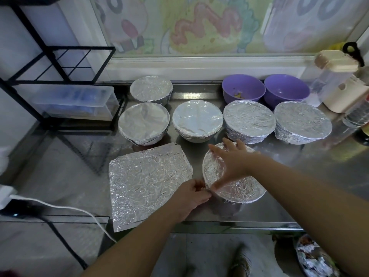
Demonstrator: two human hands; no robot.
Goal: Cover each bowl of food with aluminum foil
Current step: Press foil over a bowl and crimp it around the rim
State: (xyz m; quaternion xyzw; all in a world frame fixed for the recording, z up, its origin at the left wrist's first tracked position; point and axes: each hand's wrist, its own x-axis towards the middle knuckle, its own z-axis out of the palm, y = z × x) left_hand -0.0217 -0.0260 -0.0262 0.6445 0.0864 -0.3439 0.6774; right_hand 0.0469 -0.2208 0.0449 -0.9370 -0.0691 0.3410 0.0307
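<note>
step: crimping foil | foil-wrapped bowl [239, 188] near desk [279, 212] front edge | right grip [233, 162] spread flat on its top, holding nothing | left grip [191, 194] pinching foil at its left rim | spare foil sheet [147, 182] just left of left grip (the nearer hand), long axis roughly front-to-back | purple bowls [242, 90] uncovered, back right

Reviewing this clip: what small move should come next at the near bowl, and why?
Probably the left hand should crimp the wrap down along the rim of the foil-covered near bowl. It pinches the wrap at the rim's left side while the right hand lies spread on top, steadying it.
</note>
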